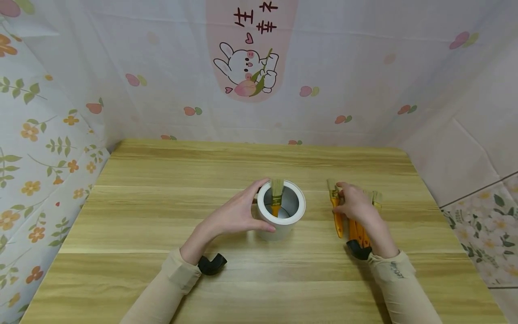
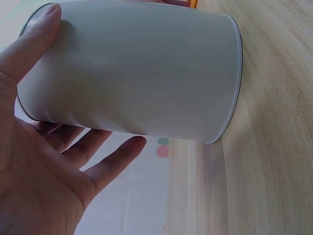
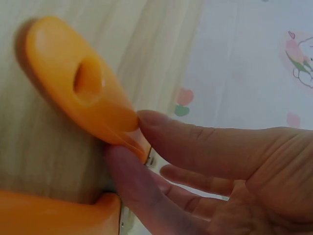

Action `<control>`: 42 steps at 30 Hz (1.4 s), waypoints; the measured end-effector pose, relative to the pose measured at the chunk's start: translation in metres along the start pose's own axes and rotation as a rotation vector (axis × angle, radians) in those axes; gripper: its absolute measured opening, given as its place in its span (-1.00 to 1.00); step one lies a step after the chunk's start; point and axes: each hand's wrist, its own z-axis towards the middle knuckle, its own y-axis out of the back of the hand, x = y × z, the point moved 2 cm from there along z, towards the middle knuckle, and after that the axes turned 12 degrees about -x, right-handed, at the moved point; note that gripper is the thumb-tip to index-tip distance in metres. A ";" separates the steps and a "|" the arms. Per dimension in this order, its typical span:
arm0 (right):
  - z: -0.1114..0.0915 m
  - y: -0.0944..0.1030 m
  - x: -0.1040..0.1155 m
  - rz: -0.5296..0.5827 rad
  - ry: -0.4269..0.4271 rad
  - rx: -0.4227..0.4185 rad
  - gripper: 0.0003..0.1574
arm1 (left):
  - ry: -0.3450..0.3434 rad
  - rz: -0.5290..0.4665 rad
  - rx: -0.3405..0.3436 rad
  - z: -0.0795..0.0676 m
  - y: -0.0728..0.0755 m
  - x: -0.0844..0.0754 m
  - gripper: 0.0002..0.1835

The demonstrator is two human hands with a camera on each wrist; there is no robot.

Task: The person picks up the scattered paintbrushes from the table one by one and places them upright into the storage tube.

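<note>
A white cylindrical canister stands upright on the table, its top uncovered. My left hand grips its left side near the rim, thumb in front and fingers behind. In the left wrist view, the canister's smooth wall fills the upper part. One paintbrush is inside it, bristles up. To the right, my right hand pinches another flat paintbrush between thumb and finger. The right wrist view shows its orange handle with a hole. More orange-handled paintbrushes lie partly hidden under that hand.
Everything stands on a wood-grain table. A patterned cloth hangs behind it, and floral cloth covers the left side. Black curved pieces sit at both wrists.
</note>
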 end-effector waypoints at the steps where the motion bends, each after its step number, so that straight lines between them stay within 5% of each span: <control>1: 0.000 -0.001 0.000 0.010 0.002 0.005 0.01 | 0.003 -0.006 0.001 0.000 0.000 0.000 0.19; 16: 0.001 -0.006 0.004 0.176 -0.040 0.060 -0.04 | 0.021 0.049 0.007 -0.001 0.000 0.000 0.20; 29: -0.018 0.037 0.031 0.576 0.083 -0.325 -0.26 | 0.000 0.045 0.015 0.000 0.001 0.000 0.23; 42: -0.049 0.062 0.068 1.275 0.359 -0.659 -0.46 | 0.001 0.030 0.011 0.001 0.001 0.000 0.21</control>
